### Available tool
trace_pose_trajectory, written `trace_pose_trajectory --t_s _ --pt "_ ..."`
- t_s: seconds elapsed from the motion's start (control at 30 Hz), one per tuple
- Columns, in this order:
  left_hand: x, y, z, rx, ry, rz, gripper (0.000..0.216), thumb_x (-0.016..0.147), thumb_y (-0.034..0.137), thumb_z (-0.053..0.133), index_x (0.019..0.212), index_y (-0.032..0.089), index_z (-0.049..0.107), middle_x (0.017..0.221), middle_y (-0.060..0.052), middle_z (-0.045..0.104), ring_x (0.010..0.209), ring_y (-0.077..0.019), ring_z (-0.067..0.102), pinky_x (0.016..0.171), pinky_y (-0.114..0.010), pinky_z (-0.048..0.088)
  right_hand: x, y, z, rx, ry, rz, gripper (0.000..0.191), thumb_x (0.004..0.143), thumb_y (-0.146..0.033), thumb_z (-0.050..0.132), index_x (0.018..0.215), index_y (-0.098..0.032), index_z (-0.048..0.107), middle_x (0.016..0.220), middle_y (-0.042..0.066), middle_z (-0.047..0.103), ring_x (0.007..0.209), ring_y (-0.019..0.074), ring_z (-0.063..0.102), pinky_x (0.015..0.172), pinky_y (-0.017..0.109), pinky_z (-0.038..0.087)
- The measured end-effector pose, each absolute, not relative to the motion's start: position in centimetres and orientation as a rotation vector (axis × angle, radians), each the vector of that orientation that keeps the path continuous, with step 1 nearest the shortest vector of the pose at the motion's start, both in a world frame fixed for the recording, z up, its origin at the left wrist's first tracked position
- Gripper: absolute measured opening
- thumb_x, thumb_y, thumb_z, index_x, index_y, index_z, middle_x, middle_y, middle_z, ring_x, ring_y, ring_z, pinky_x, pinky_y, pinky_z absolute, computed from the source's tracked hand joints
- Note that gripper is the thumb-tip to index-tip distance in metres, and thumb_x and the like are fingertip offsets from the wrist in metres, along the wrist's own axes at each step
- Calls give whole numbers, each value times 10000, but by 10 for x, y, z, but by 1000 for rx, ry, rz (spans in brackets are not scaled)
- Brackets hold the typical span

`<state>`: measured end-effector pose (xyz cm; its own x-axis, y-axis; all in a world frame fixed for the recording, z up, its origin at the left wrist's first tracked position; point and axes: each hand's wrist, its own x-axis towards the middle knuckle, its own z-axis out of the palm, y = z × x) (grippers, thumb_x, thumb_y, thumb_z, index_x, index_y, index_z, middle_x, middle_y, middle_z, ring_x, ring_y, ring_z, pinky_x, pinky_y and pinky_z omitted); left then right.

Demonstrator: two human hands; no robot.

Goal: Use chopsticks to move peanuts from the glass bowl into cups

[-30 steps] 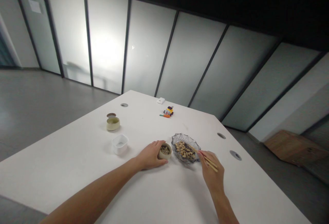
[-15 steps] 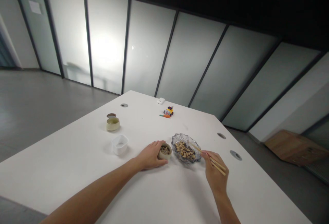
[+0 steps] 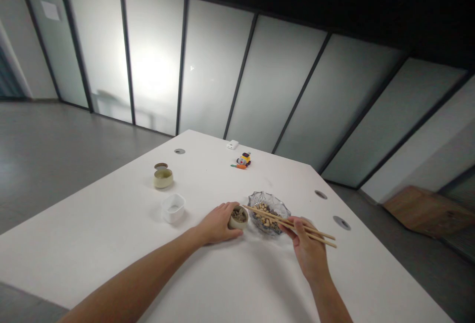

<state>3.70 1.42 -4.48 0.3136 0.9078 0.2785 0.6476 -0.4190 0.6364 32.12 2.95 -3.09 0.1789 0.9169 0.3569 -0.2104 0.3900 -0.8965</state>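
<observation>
With thumb and fingers curled round its side, my left hand (image 3: 218,224) grips a small pale bowl (image 3: 243,224) that stands on the table. Thin brownish pieces, perhaps sunflower seeds (image 3: 238,215), fill much of it. My right hand (image 3: 308,246) holds a pair of wooden chopsticks (image 3: 282,220) in a pinch. They cross above a scalloped clear glass bowl (image 3: 284,207), their tips close to the small bowl's rim. Peanuts (image 3: 264,207) and darker bits lie in the glass bowl. Whether anything sits between the chopstick tips is too small to tell.
To the left on the white table (image 3: 208,273) are a clear plastic tub (image 3: 173,209), a pale green bowl (image 3: 163,179) and a round lid-like disc (image 3: 161,166). Farther back stand a yellow toy vehicle (image 3: 244,159), a toy carrot (image 3: 239,166) and a white box (image 3: 232,145).
The chopsticks have swung left from over the peanuts to the small bowl's edge, my right hand shifting slightly left with them. My left hand and the small bowl have stayed put.
</observation>
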Motion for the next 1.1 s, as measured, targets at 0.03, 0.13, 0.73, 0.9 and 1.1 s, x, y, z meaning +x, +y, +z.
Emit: trace_pose_trajectory --t_s 0.03,0.13,0.73,0.9,1.1 --pt "37 14 -45 2176 1383 864 772 784 399 818 1461 215 497 1418 -147 625 1303 -361 601 1142 -487 461 322 29 -31 -830 -1117 919 385 773 -573 866 812 -210 745 903 49 768 811 225 755 761 436 681" --pt "37 15 -46 2175 1387 855 777 786 406 818 1465 213 494 1424 -149 620 1308 -361 598 1147 -486 458 333 29 -28 -933 -1170 759 433 816 -625 805 860 -199 737 922 65 772 814 240 757 778 439 662" --pt "37 16 -48 2173 1385 853 781 800 416 810 1478 205 483 1430 -167 613 1310 -363 593 1146 -499 455 353 28 -19 -1034 -1800 -289 407 1064 -477 533 875 -192 755 859 69 737 773 194 710 742 308 569" --pt "37 14 -46 2173 1385 857 767 801 408 811 1469 210 490 1413 -161 625 1293 -357 603 1137 -496 462 353 30 -21 -1004 -1850 -204 368 1059 -461 548 902 -208 764 875 71 745 809 210 716 782 340 589" --pt "37 15 -47 2181 1392 869 764 791 410 820 1461 224 503 1409 -151 631 1298 -361 608 1133 -491 472 354 32 -22 -1004 -1831 -132 351 1040 -468 580 859 -214 740 843 68 738 776 212 708 761 342 591"
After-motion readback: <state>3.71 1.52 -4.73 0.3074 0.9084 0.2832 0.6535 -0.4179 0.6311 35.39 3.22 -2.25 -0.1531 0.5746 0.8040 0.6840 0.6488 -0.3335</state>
